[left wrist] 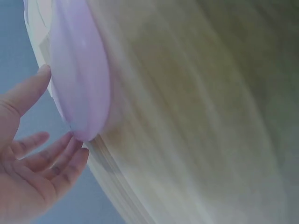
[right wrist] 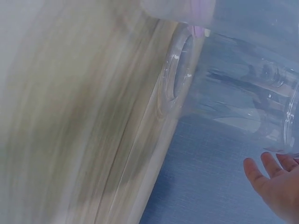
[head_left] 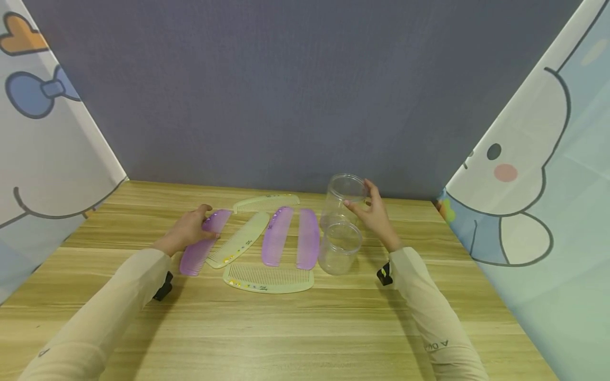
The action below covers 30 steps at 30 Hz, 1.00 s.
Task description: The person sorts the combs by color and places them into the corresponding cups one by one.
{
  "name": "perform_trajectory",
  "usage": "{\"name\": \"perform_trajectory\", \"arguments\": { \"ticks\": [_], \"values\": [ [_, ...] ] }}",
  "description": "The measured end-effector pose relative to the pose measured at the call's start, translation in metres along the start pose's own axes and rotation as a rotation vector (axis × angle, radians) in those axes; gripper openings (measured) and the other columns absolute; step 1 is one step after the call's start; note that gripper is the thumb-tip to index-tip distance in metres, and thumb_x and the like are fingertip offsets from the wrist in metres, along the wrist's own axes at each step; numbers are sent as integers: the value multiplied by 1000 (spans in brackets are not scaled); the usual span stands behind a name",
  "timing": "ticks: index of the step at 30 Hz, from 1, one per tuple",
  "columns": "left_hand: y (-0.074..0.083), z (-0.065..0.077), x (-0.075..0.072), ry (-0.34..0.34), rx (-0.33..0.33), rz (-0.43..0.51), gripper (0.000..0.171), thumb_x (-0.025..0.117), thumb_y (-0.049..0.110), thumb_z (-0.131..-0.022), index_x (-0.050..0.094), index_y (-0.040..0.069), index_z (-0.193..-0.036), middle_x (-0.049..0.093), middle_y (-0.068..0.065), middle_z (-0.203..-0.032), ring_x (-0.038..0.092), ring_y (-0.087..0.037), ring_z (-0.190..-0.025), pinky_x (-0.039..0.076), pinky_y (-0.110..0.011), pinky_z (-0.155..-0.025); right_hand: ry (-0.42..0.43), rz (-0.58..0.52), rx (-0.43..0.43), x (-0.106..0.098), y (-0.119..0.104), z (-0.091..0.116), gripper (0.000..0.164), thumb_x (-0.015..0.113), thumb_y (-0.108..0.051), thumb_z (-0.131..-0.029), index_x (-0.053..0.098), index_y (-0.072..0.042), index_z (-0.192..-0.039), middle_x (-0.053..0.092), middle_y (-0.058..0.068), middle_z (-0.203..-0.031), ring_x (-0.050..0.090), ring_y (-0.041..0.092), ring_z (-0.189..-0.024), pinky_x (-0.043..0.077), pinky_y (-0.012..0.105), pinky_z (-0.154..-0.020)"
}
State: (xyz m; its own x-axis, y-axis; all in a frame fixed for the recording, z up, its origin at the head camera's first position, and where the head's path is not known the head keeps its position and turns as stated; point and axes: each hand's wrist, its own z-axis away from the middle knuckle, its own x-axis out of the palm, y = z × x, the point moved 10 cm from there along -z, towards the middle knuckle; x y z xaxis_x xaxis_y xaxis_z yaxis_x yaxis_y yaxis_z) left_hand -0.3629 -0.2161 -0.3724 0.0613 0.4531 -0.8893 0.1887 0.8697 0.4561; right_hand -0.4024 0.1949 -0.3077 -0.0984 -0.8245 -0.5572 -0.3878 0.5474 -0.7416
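Observation:
My left hand [head_left: 188, 230] reaches over the leftmost purple comb [head_left: 195, 259], with thumb and fingers spread about it. In the left wrist view, loosely bent fingertips meet the end of that comb [left wrist: 81, 88], and the thumb lies by its edge. My right hand [head_left: 376, 214] is at the taller clear jar [head_left: 339, 203], thumb in front and fingers by its right side. The right wrist view shows fingers [right wrist: 275, 172] spread close to the rim of that jar [right wrist: 233, 98]; the thumb is out of sight there. A second clear jar [head_left: 338, 256] stands just in front.
Two more purple combs [head_left: 276, 238] lie side by side mid-table. Pale green combs lie at the back [head_left: 267, 203], diagonally by the left hand [head_left: 240, 241] and in front [head_left: 269, 280]. A grey wall [head_left: 286, 106] closes the wooden table's [head_left: 267, 333] rear edge.

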Motion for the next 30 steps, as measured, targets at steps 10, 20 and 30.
{"name": "perform_trajectory", "arguments": {
  "ticks": [10, 20, 30],
  "values": [
    [-1, -4, 0, 3, -28, 33, 80, 77, 21, -71, 33, -16, -126, 50, -38, -115, 55, -47, -99, 51, -50, -79, -14, -35, 9, 1, -3, 2, 87, 68, -30, -82, 13, -4, -144, 21, 21, -149, 30, 35, -133, 31, 51, -106],
    [-1, -6, 0, -13, -32, 12, 82, 79, 24, -68, 36, -19, -123, 51, -38, -114, 55, -46, -98, 50, -49, -81, -18, -67, 14, 3, 3, 1, 86, 67, -28, -83, 12, -5, -144, 22, 18, -149, 30, 35, -133, 30, 51, -106],
    [-2, -9, -2, -7, -27, 60, 79, 79, 19, -67, 37, -17, -123, 51, -38, -115, 55, -46, -99, 50, -48, -81, -13, -101, 20, 2, 5, 2, 85, 67, -26, -82, 13, -7, -144, 24, 17, -148, 29, 35, -132, 29, 52, -106]
  ]
}}
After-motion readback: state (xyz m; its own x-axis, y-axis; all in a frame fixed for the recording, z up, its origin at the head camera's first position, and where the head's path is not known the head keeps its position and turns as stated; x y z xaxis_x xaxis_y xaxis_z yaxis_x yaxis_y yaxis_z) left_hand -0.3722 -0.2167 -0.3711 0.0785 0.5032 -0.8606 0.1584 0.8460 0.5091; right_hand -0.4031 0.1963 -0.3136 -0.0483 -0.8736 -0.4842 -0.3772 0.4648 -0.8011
